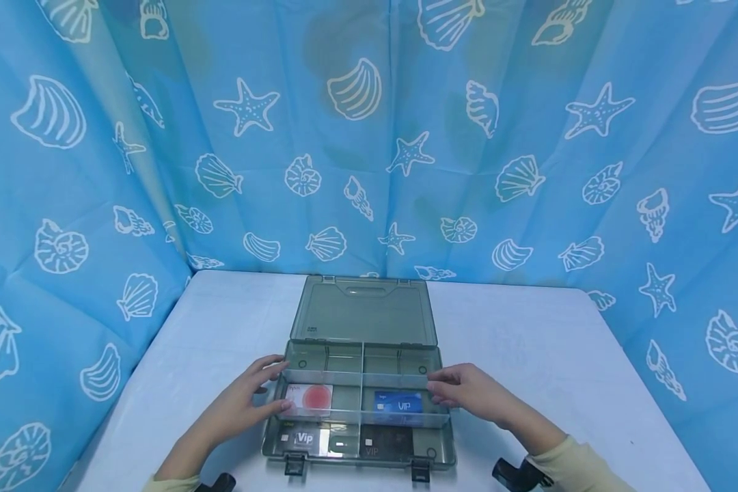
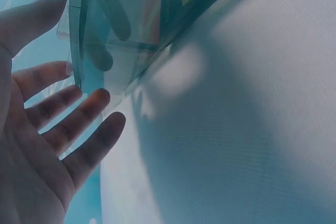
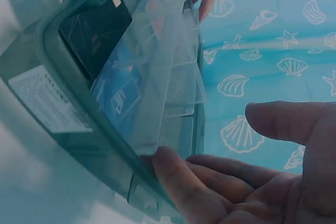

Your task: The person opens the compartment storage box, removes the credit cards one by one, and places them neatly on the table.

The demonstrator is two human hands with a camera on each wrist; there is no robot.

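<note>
1. Left hand (image 1: 250, 395): fingers straight and spread, tips touching the left end of the clear divider tray (image 1: 361, 396); forearm angled in from the lower left.
2. Right hand (image 1: 467, 391): fingers relaxed, tips touching the tray's right end.
3. The tray sits in the open storage box (image 1: 359, 456), above the cards (image 1: 398, 403).
4. The box rests on the white worktop (image 1: 529, 342), lid flat behind it.

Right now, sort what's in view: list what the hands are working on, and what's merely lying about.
In hand:
- left hand and right hand, touching the clear plastic divider tray
- open smoky-green plastic organiser case

Lying about:
- red-and-white card
- blue VIP card
- two black VIP cards
- white table
- blue seashell curtain
</note>
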